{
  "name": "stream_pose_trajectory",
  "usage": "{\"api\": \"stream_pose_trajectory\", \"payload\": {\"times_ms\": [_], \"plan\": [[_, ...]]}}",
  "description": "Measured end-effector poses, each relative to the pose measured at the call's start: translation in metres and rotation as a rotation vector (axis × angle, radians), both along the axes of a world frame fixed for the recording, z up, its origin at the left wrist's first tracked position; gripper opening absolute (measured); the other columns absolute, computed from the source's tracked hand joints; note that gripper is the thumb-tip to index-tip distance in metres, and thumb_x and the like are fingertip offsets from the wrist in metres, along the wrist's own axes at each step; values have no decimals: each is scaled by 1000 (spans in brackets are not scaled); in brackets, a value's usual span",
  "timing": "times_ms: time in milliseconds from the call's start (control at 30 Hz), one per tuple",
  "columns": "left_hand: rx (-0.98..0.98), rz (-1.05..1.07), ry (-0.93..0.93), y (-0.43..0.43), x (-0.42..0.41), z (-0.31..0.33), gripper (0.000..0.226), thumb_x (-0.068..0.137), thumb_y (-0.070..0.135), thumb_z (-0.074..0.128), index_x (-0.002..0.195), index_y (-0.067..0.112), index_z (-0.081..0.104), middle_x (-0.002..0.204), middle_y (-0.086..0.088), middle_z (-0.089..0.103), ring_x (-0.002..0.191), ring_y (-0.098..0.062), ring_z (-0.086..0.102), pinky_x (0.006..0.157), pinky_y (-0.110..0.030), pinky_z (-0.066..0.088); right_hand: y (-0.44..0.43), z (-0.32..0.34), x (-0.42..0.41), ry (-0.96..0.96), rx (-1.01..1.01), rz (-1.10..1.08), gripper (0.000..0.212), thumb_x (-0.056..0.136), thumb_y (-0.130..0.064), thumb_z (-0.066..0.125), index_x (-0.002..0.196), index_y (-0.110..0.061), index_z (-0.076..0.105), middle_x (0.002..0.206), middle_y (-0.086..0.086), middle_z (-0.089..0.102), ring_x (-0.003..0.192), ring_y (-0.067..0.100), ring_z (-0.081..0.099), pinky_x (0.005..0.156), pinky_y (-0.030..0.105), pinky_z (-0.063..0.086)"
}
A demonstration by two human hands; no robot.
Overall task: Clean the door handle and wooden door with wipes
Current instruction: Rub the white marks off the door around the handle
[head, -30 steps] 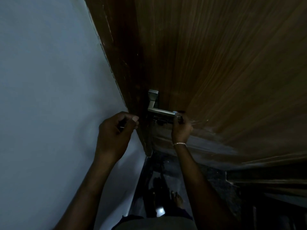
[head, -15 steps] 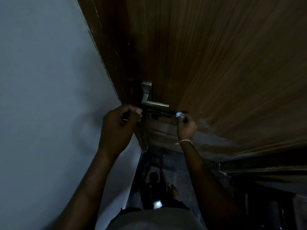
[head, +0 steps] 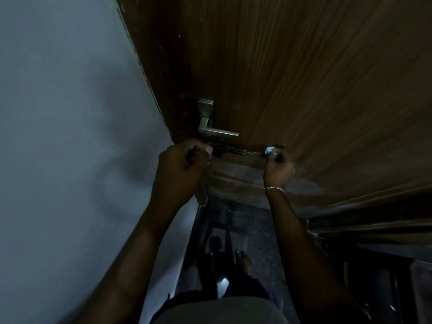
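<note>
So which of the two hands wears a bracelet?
The right hand, pinching a pale wipe: a thin bracelet circles its wrist. The left hand, gripping a dark object, has a bare wrist.

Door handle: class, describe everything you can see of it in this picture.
The door handle is a silvery, metal-looking lever near the left edge of the wooden door. From a square base plate a neck bends into a straight, flat grip pointing right, roughly level. Nothing touches it: the left hand, gripping a dark object, and the right hand, pinching a pale object, are just below it.
</note>
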State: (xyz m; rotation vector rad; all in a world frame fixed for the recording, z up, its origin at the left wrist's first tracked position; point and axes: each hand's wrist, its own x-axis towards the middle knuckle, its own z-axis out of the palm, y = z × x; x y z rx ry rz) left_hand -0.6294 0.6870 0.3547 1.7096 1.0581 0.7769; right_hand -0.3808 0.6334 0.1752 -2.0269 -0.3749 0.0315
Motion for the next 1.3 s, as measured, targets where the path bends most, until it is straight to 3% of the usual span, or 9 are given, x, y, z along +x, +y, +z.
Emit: {"api": "stream_pose_trajectory", "payload": {"times_ms": [100,300,433,567,667,833,967,1100,1300], "plan": [[-4,5,12,-3,-7,-7,22,93,36,63,95,19,77,84,7,76,81,-11,74,78,-44,62,11,1,-14,-100,36,91,9,92,-22,66,97,-19,73,96,-1,75,85,7,65,76,19,47],[-4,-44,37,-9,-16,-31,14,94,37,63,92,30,75,84,12,76,77,-2,73,73,-30,62,5,-37,-11,-64,-173,74,20,97,-31,61,105,-16,72,97,10,75,89,28,70,73,28,48],[-18,-37,46,-7,-18,-40,16,91,42,61,89,33,74,83,13,76,76,-1,73,73,-30,62,20,-33,-22,-133,36,59,14,95,-30,62,103,-24,72,94,-12,72,83,-1,64,72,7,46],[-19,-35,68,-3,-13,-44,17,89,40,61,87,30,74,84,13,76,78,-3,73,77,-40,63,19,-56,-30,-146,-121,194,17,98,-27,60,112,-22,68,91,-3,73,79,12,68,67,20,47],[-8,-28,71,1,-16,-47,17,90,38,61,89,29,75,84,14,76,80,-2,74,79,-43,63,13,-57,-21,-117,-142,69,22,97,-27,62,110,-14,73,98,9,76,88,24,71,72,21,44],[-51,-9,40,3,-18,-51,19,88,38,62,90,26,76,84,8,77,82,-8,74,80,-47,62,7,-8,5,-271,249,-64,9,91,-21,66,96,-25,72,92,-18,69,82,-11,64,74,3,44],[-73,-23,26,0,-13,-50,20,88,37,63,91,23,76,84,6,77,82,-10,75,81,-49,62,7,-6,6,-385,196,50,8,96,-20,60,101,-21,67,98,-9,70,89,7,67,77,19,52],[-60,-63,31,0,-7,-49,14,93,33,65,92,24,76,86,9,77,81,-7,75,78,-45,63,-12,-33,7,-235,0,37,17,95,-24,62,104,-12,69,100,5,73,89,18,68,79,40,57],[-91,-32,20,4,-6,-53,11,94,32,65,91,28,75,85,6,77,82,-10,75,81,-47,63,-1,-16,16,-388,107,10,6,95,-24,62,98,-19,65,94,-4,69,85,8,64,75,23,50]]}}
